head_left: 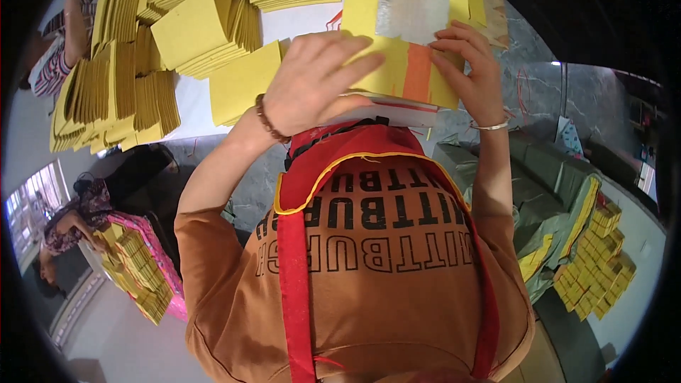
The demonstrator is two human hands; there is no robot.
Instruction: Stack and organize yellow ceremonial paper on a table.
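Note:
In front of me lies a stack of yellow paper sheets (364, 13), the top one bearing a silver foil square (413, 6) and an orange-red stripe (417, 71). My left hand (323, 74) is over the left near part of the sheet, its fingers stretched out, slightly blurred and holding nothing visible. My right hand (474, 71) rests at the right edge, thumb apart from the fingers, fingertips touching the paper beside the foil. Under the near edge, a white edge with a red line (404, 108) shows.
Bundles of folded yellow paper (138, 92) cover the table's left side, with a loose yellow folder-like piece (245, 84) nearer me. Another person's arm (73, 21) is at far left. More yellow bundles stand lower left (138, 262) and lower right (599, 262), by a green-grey cover (539, 191).

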